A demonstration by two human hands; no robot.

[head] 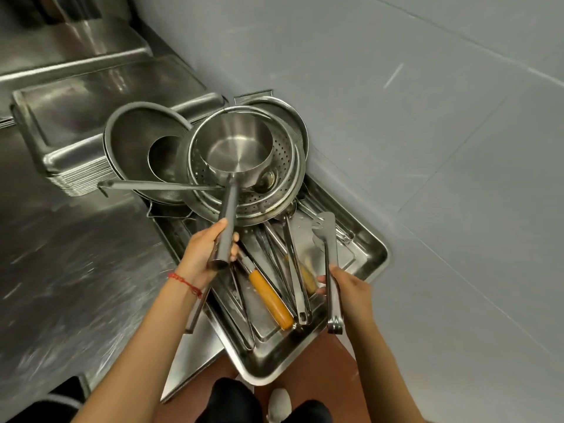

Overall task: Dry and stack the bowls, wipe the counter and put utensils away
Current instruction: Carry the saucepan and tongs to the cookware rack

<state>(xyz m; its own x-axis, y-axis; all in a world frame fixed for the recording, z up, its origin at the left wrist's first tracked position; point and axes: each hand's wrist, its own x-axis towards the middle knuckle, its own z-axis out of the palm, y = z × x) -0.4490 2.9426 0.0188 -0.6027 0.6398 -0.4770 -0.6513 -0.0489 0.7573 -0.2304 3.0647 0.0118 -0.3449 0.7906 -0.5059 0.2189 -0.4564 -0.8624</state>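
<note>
My left hand (203, 254) grips the tubular handle of a steel saucepan (236, 146), whose bowl rests inside a perforated colander (282, 166). My right hand (348, 288) holds steel tongs (331, 270) over a steel tray (370, 254) that overhangs the counter's corner. In the tray lie several utensils, among them one with an orange handle (270, 300) and a long steel ladle handle (294, 264). Left of the colander, a mesh strainer (137, 141) holds a small steel bowl (166, 160).
A stack of flat steel trays (61, 123) stands behind the strainer on the steel counter (76, 254). A long ladle handle (158, 186) sticks out leftward. The grey tiled wall (427, 117) closes the right side. Red floor shows below the tray.
</note>
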